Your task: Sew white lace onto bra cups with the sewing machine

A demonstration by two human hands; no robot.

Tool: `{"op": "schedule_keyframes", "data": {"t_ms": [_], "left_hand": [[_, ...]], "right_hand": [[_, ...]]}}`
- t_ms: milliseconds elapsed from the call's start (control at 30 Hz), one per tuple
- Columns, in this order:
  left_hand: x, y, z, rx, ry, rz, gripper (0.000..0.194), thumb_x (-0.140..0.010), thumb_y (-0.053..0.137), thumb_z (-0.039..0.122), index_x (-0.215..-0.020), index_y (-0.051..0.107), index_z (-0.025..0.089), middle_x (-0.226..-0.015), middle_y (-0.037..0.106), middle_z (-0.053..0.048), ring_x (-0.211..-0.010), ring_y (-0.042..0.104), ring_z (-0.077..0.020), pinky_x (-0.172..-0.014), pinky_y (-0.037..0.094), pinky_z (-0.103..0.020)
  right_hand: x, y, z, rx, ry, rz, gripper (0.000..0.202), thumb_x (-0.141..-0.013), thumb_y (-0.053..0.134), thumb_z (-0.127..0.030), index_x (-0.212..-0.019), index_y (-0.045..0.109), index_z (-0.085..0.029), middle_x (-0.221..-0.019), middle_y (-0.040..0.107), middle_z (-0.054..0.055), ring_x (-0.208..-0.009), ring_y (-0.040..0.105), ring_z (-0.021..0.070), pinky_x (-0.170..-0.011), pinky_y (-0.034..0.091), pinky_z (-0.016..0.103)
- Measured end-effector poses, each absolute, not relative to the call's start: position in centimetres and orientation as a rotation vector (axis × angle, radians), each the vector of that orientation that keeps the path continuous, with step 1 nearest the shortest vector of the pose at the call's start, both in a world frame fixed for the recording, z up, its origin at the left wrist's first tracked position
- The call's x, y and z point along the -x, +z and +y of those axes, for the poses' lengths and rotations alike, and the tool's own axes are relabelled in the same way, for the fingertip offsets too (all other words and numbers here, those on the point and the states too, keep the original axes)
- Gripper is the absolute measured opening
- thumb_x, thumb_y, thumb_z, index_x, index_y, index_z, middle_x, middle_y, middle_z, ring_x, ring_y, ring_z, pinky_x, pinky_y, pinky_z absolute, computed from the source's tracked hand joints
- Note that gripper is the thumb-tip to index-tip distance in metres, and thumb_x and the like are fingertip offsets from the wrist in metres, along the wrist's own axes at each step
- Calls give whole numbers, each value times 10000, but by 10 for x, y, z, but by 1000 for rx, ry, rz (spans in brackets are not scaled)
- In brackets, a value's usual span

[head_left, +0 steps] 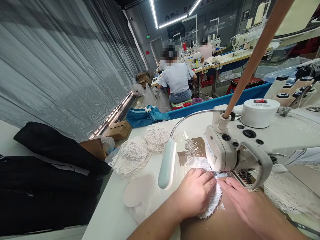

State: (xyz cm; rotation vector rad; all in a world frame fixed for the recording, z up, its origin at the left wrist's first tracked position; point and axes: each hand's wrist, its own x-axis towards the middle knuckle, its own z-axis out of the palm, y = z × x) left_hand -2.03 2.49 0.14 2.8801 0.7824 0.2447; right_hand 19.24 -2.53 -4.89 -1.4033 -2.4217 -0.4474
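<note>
Below the head of a white sewing machine, a white lace cup-shaped piece lies on the machine bed with its curved edge toward me. My left hand is closed on this piece from the left, fingers bent and pressed down close to the presser foot. From the right, my right hand reaches in with its thumb and fingertips pinched at the piece's edge, near my left fingertips. The exact grip there is partly hidden. The needle is hidden behind the machine head.
Lace cups are piled on the left of the white table, near a beige oval pad. A lamp on a bent neck hangs left of the machine. More lace lies right. Thread cones stand behind; a seated person works farther off.
</note>
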Motion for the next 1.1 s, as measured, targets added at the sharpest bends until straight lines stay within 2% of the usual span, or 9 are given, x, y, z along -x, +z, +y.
{"op": "schedule_keyframes", "data": {"t_ms": [233,400,467,600,867,1000,1100], "left_hand": [[21,-3,29,-2890,294,794,396,-896,485,233,-1274,516,120,-1217,615,-128,-1048,534,-245,-864,443,-374],[22,-1,31,-2854,347,816,357,-931,437,236,-1257,533,126,-1173,638,-126,-1042,540,-242,-875,445,-375],[22,0,32,-2851,376,820,341,-951,417,248,-1240,548,121,-1163,643,-123,-1030,540,-240,-867,447,-372],[23,4,32,-2837,388,857,325,-957,415,267,-1207,571,130,-1156,638,-126,-1032,528,-248,-861,441,-381],[30,9,29,-2871,306,754,329,-940,462,389,-1157,602,184,-1210,596,-119,-1017,529,-246,-869,408,-395],[30,9,30,-2913,308,644,318,-961,464,375,-1180,584,179,-1232,609,-95,-1062,531,-219,-903,391,-373],[29,8,30,-2931,315,560,267,-978,449,316,-1151,588,167,-1209,634,-80,-1071,537,-192,-909,388,-350]], "right_hand": [[-202,-55,-28,1377,-143,-2378,497,-826,381,-98,-1214,636,-276,-996,728,76,-881,701,212,-688,582,290],[-202,-49,-25,1350,-137,-2394,509,-829,415,-121,-1266,601,-307,-1096,707,64,-951,680,212,-770,569,300],[-199,-50,-25,1375,-187,-2377,495,-836,399,-115,-1243,622,-287,-1098,706,79,-923,687,215,-754,571,309],[-194,-54,-27,1457,-272,-2346,493,-847,360,-105,-1221,645,-253,-1026,719,105,-787,706,222,-610,569,309],[-202,-57,-27,1457,-114,-2305,474,-866,391,-157,-1269,608,-281,-1099,698,90,-985,666,257,-793,558,371],[-200,-52,-27,1414,-41,-2350,481,-870,374,-132,-1273,599,-269,-1152,676,92,-956,670,237,-741,565,344],[-196,-46,-27,1333,20,-2433,496,-864,328,-76,-1225,622,-247,-1106,673,95,-896,673,215,-688,564,332]]}}
